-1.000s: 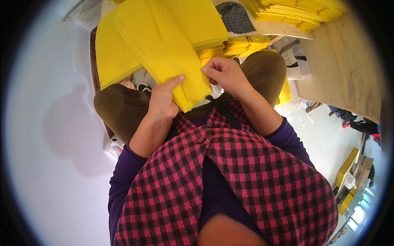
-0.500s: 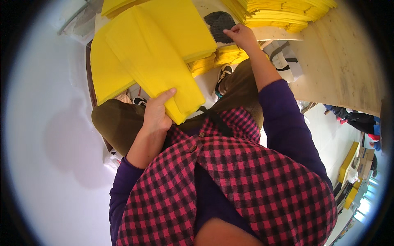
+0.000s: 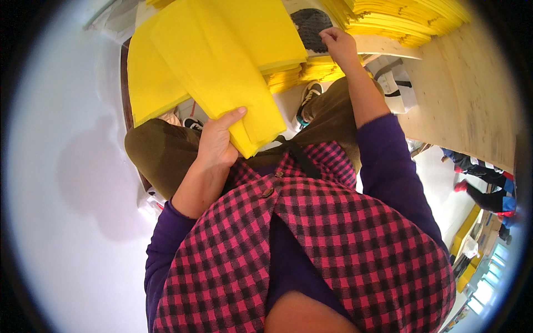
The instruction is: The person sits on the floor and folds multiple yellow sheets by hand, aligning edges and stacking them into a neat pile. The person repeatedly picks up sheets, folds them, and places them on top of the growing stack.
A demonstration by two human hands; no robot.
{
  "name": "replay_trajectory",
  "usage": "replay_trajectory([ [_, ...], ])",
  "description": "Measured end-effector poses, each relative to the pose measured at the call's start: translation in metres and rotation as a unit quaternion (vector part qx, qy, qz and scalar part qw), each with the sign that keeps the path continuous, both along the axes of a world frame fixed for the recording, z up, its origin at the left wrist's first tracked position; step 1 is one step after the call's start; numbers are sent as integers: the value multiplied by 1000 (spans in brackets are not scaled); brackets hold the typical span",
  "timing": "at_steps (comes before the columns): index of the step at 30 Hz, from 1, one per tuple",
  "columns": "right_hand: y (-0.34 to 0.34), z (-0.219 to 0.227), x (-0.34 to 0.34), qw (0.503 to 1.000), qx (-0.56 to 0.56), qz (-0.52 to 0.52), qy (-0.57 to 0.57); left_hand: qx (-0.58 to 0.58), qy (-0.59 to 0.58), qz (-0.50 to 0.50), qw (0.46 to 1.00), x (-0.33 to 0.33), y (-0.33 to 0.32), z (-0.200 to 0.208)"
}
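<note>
Head view: the left hand (image 3: 218, 141), at 10 o'clock, grips the near end of the yellow strip (image 3: 225, 77), thumb on top and the other fingers hidden beneath. The strip runs from there toward 11 o'clock, its far part lying over wide yellow sheets (image 3: 152, 72). The right hand (image 3: 341, 49), at 1 o'clock, is at the lower right edge of a dark pad (image 3: 311, 28); its fingertips are drawn together with nothing seen between them, and whether they touch the pad I cannot tell.

As for progress, the strip looks already folded lengthwise, its layers lying together at the held end, though it is not yet let go. The sheets under it lie flat and spread, so they seem not yet dealt with. A thick yellow stack (image 3: 402, 19) rises toward 1 o'clock, beyond the pad, and a lower stack (image 3: 286, 77) sits toward 12; whether either is finished or waiting cannot be told
</note>
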State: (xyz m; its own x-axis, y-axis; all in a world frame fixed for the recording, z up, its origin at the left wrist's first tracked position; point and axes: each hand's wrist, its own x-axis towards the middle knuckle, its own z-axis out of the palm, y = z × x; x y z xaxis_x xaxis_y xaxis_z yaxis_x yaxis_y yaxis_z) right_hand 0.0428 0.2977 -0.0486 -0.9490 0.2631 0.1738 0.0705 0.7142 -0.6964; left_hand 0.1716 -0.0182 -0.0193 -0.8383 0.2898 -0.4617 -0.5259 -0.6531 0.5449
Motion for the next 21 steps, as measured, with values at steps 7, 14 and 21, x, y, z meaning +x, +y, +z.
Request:
replay_trajectory([
  [7, -101, 31, 102, 953, -170, 205, -141, 1, 7, -10, 1000, -3, 0, -6],
  [14, -129, 39, 122, 946, -212, 190, -153, -8, -3, 1, 1000, -1, 1, -3],
  [21, -123, 31, 123, 932, -266, 192, -155, 10, -5, -5, 1000, -2, 0, -7],
])
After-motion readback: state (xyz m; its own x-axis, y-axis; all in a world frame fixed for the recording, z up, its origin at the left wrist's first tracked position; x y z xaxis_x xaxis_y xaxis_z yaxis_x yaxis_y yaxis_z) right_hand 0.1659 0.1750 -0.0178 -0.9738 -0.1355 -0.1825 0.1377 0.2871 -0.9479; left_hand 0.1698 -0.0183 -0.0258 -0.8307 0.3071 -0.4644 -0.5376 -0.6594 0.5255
